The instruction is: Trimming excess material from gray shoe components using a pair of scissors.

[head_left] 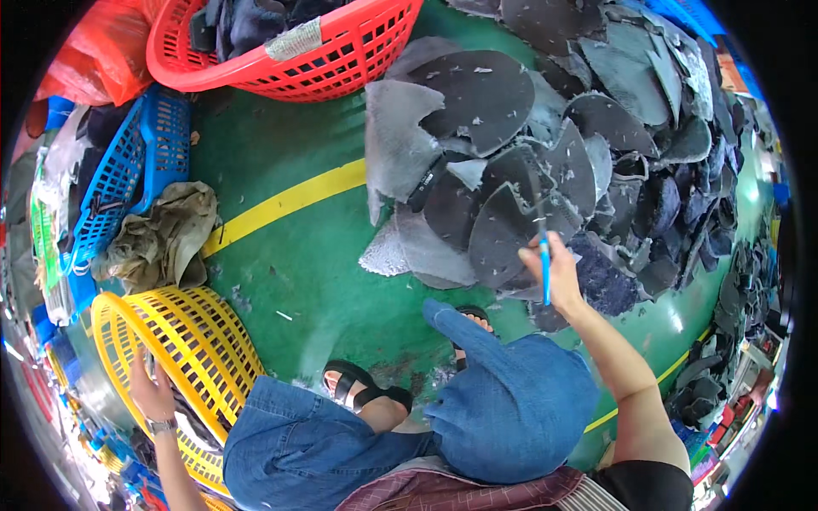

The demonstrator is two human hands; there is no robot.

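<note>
My right hand is closed round a blue-handled knife; its thin greyish blade points away from me over the scrap and is hard to make out. Under it spreads a heap of dark grey, felt-like sheet pieces, several of them rounded, with pale fuzzy undersides. On the left, my left hand reaches into the mouth of a tipped yellow basket, fingers stretched and apart, near its rim. Some dark and pale material shows inside the basket, mostly hidden by its wall.
A red basket with dark pieces stands at the far left, near a red plastic bag. Blue crates and a crumpled brown cloth lie at left. A yellow line crosses the green floor. My sandalled feet are below the heap.
</note>
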